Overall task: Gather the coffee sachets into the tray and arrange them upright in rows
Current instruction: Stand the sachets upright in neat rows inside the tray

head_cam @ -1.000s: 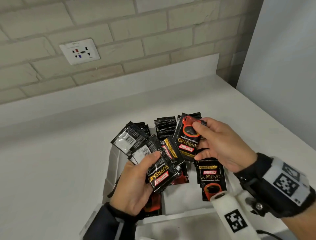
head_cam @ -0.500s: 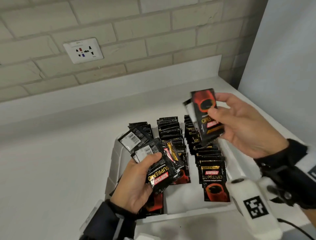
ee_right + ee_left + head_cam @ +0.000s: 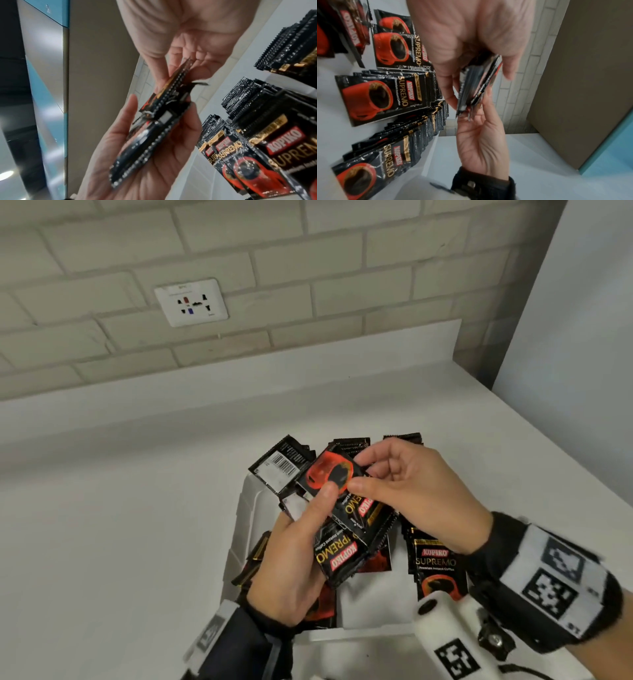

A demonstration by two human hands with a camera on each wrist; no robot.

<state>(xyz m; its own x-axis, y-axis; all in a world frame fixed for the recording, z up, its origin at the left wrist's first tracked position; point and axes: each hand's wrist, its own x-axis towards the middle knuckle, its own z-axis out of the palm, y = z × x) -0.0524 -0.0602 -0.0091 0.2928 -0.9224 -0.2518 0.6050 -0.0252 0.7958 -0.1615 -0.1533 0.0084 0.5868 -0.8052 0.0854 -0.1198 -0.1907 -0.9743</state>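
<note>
Black foil coffee sachets [image 3: 435, 563] printed with a red cup and gold lettering already stand in rows inside the white moulded tray [image 3: 245, 508], which sits on the white counter [image 3: 120, 542] below a pale brick wall [image 3: 274, 251] with a white socket plate [image 3: 191, 302]. The left wrist view shows at least three such rows leaning front to back, so a good part of the arranging looks done. What remains is the bundle in hand: the left hand [image 3: 291, 570] is curled around a fanned stack of sachets [image 3: 337, 556], thumb pressed on top, some facing label up and others showing their white barcode backs. The right hand [image 3: 411, 494] meets it just above the tray, its thumb and fingertips pinching the top sachet [image 3: 330, 474] of that stack, so both hands are closed on sachets and touching the same bundle. The held sachets are tilted and mixed in direction, and judging from that they need turning to match before they can join a row. A few sachets also lie flat or askew near the tray's near-left corner, under the left hand, and would need standing up. Whether any sachets are loose on the counter outside the tray cannot be told; none shows in the head view. By this reading the task is well past halfway, with the handful and the strays left to set upright.
</note>
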